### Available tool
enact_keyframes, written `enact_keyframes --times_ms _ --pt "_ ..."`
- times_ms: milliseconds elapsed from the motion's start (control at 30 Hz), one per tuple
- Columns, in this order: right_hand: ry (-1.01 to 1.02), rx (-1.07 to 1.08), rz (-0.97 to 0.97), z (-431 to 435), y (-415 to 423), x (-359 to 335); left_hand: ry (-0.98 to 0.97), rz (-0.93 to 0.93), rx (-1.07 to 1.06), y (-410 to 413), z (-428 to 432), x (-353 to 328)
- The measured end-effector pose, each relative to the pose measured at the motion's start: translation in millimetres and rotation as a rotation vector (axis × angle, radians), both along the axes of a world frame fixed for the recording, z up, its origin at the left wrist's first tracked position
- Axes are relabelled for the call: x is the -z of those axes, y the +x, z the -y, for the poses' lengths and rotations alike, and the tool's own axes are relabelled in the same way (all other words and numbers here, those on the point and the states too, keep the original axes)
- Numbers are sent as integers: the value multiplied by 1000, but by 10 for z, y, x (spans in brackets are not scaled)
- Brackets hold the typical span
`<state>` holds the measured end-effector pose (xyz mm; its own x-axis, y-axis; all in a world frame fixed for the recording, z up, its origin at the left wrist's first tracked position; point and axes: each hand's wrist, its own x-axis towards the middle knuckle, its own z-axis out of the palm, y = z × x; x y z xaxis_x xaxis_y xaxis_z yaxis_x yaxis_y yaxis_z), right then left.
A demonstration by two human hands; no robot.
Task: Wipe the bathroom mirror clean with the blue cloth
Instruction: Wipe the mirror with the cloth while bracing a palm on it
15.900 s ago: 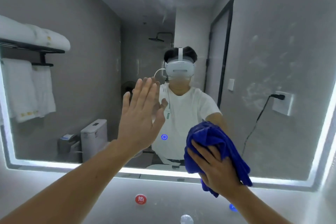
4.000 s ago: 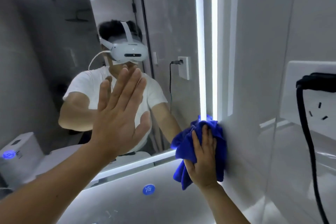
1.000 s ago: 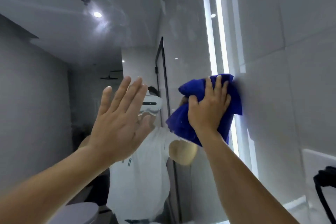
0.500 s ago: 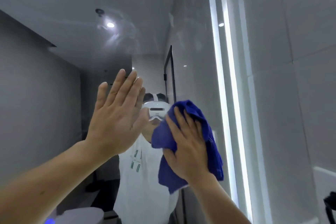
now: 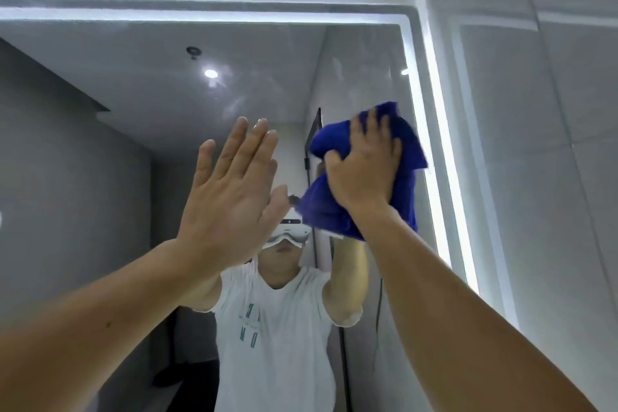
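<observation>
While clenching soft, limp blue cloth (image 5: 408, 152) in right grip (image 5: 363, 170) near mirror (image 5: 100, 104) top-right corner, bunch mid-wad, with left grip (image 5: 230, 201) released.

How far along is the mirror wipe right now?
Done: the mirror looks streak-free on its left. In hand: the right hand holds the blue cloth near the top-right corner; left hand open. Left: hazy smears by the reflected ceiling light.

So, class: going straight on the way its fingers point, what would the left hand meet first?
Probably the mirror glass: the open left hand points up and slightly right, clear of the blue cloth. If parallel to the glass, it reaches the top lit strip first; depth is unclear.
</observation>
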<state>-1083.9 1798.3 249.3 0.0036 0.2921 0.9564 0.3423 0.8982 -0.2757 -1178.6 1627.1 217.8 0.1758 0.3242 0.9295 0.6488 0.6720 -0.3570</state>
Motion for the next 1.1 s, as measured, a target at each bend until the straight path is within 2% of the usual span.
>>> enact_keyframes --times_ms 133,233,367,500,667,833,967,1100 --pt "308 -74 228 261 -151 563 -14 55 70 43 85 -7" --pt "348 -113 385 206 -52 1032 -40 112 111 132 159 30" --pt "351 -124 463 -37 161 1211 -80 140 163 223 268 97" --pt "233 -159 363 -287 381 1131 -114 176 192 262 373 63" --pt "49 -133 128 -412 458 820 -136 201 173 191 453 27" --pt "12 -89 66 -595 488 444 -125 227 145 55 391 -13" --pt "-67 -49 -47 -685 512 13 -74 177 151 -46 294 -124" --pt "-52 -33 -92 -694 453 -236 -52 126 94 -75 179 -187"
